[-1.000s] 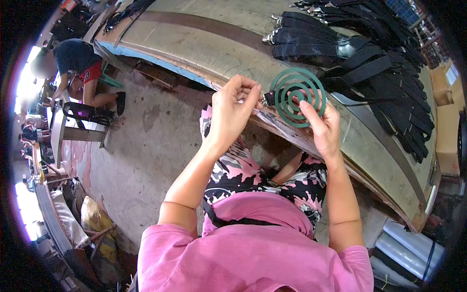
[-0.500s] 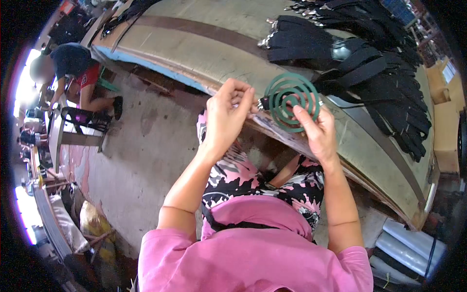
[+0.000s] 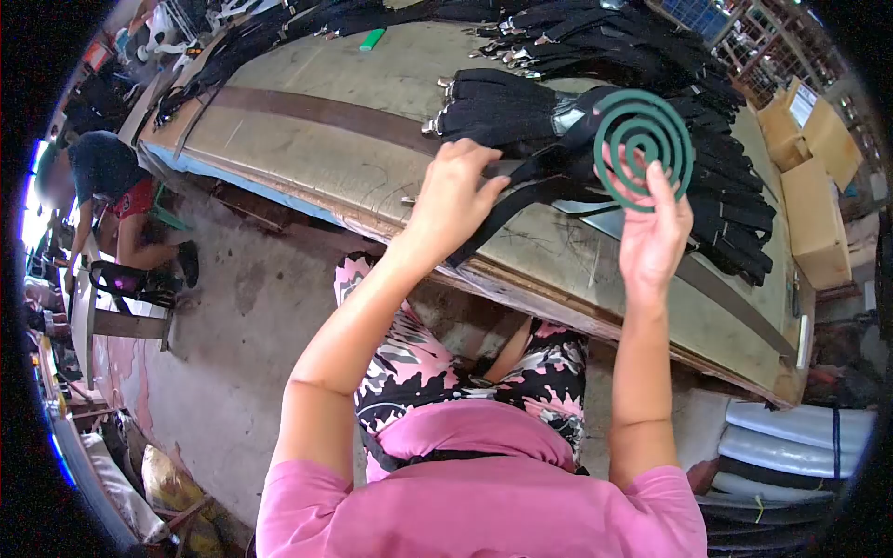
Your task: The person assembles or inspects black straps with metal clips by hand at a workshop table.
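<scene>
Green spiral coil [image 3: 642, 139] sits in my right hand [image 3: 654, 244], thumb on the near face, fingers behind, showing through the gaps; narrow pinch, held up over the right part of the table [image 3: 307, 153]. My left hand [image 3: 454, 193] is near the table's front edge, back of hand up, thumb and fingers a bit apart; can't tell if it grips anything. Loose black strap [image 3: 507, 219] passes just beside it, one end at the edge.

Step in hand, my guess: right holds the coil clear, left deals with the strap. Next move, I'd judge, calls for a light pinch on the right, as the thin rings look brittle, and a surer finger hold on the left.

Coil's broad face is toward me, edges out left and right. Round, so no real long axis; looks slightly taller than wide. Exact tilt unclear, and I can't tell which way its outer end points.

Farther out: strap bundle [image 3: 502, 112] with metal clips at its left end, small green object [image 3: 372, 40] far side, cardboard boxes [image 3: 819, 214] far right, plastic-wrapped rolls [image 3: 781, 445] near right. Another person [image 3: 107, 172] bends at a bench [image 3: 130, 324], left.
</scene>
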Demonstrator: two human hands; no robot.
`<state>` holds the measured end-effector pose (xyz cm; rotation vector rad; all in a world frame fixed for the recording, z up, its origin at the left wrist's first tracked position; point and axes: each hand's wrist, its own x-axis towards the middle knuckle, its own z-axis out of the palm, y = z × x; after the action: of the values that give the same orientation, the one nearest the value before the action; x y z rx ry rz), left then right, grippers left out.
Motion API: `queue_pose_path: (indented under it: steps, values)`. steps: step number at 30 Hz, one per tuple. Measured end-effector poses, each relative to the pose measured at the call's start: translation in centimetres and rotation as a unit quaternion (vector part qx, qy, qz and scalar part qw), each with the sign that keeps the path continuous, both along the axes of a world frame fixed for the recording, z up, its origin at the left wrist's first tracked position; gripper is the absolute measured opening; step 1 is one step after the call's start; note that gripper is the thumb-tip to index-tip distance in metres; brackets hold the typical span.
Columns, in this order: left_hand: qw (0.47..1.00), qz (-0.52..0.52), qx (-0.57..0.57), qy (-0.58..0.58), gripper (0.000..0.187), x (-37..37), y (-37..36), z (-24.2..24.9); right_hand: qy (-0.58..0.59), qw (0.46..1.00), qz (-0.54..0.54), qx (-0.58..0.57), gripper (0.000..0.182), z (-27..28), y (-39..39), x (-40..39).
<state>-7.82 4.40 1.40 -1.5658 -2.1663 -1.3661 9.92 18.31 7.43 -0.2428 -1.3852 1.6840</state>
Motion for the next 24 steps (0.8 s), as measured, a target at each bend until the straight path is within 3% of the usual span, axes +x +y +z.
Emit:
queue_pose_path:
  steps: [4,6,13,15,18,24]
  values:
    - [0.999,0.010,0.046,0.019,0.029,2.4,2.5,1.4,-0.035,0.997,-0.021,0.064,0.023,2.0,1.8,0.0]
    - [0.998,-0.002,0.067,0.001,0.029,3.5,2.3,1.6,-0.084,0.984,-0.049,0.148,0.022,2.3,2.4,-0.1]
    - [0.997,-0.028,0.032,0.064,0.022,4.1,2.8,-0.4,-0.035,0.993,-0.071,0.083,0.024,2.6,1.4,1.7]
    - [0.992,-0.053,0.046,0.105,0.021,4.6,2.4,-0.5,0.032,0.996,-0.071,0.050,0.025,2.3,1.6,3.3]
    - [0.980,-0.097,0.049,0.169,0.021,6.0,0.9,-1.2,0.062,0.988,-0.142,0.026,0.029,1.4,2.8,6.0]
    - [0.969,-0.145,-0.008,0.200,0.045,7.4,-1.2,-2.7,0.003,0.977,-0.215,0.011,0.037,-0.2,4.0,10.7]
